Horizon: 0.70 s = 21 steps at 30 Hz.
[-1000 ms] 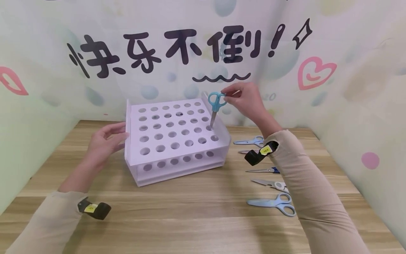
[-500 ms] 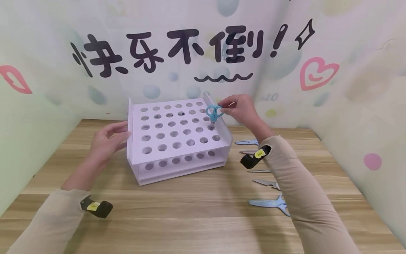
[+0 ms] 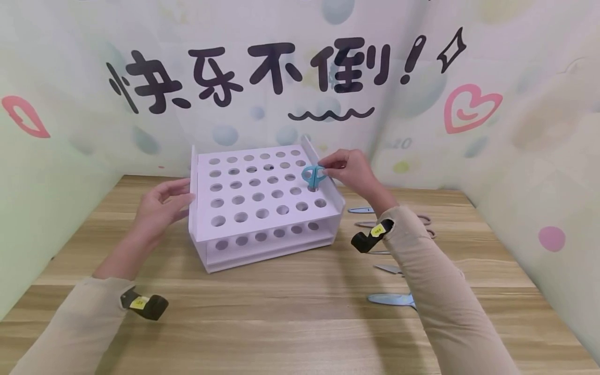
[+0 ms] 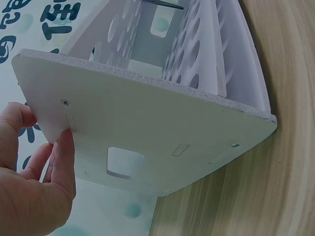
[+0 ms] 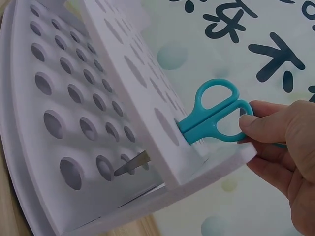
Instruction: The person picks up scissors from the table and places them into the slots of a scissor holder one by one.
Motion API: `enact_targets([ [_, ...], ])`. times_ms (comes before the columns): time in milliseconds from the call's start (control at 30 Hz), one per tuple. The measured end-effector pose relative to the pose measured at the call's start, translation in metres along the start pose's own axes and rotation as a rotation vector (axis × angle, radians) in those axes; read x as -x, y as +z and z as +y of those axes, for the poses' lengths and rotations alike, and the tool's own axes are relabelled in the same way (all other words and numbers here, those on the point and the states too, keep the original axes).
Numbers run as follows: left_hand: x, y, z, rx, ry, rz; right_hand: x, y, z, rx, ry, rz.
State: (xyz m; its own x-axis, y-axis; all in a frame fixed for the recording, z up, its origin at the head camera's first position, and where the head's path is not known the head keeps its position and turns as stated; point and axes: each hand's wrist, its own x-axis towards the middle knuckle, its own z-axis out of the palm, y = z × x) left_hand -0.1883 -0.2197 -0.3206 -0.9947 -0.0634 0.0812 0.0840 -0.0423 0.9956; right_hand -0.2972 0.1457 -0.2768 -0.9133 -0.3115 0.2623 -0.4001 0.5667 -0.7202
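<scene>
My right hand [image 3: 351,169] pinches the handles of small teal scissors [image 5: 211,115] at one ring between thumb and fingers. Their blades pass down through a hole near the right end of a white rack [image 3: 255,195] with rows of round holes. In the right wrist view the tip [image 5: 133,163] shows under the top plate, close above the lower plate. My left hand [image 3: 159,205] touches the rack's left side panel [image 4: 133,103], fingertips against its outer face near the top edge.
Light blue scissors [image 3: 361,210], mauve-handled scissors [image 3: 367,224], a grey blade [image 3: 388,269] and larger blue scissors [image 3: 391,299] lie on the wooden table [image 3: 281,323] right of the rack, partly behind my right sleeve. A patterned sheet [image 3: 262,120] stands behind.
My right hand has come down with the teal scissors, whose blades have sunk into the hole up to near the handles. The left hand keeps its place at the rack's side.
</scene>
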Motion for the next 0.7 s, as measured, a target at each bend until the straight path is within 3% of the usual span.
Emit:
enact_targets([
  [233,0.0,0.0,0.0,0.004,0.002,0.0,0.003,0.005,0.004,-0.019,-0.033,0.013],
  [700,0.0,0.0,0.0,-0.008,-0.006,0.005,0.002,0.011,0.009,-0.006,-0.015,-0.003],
])
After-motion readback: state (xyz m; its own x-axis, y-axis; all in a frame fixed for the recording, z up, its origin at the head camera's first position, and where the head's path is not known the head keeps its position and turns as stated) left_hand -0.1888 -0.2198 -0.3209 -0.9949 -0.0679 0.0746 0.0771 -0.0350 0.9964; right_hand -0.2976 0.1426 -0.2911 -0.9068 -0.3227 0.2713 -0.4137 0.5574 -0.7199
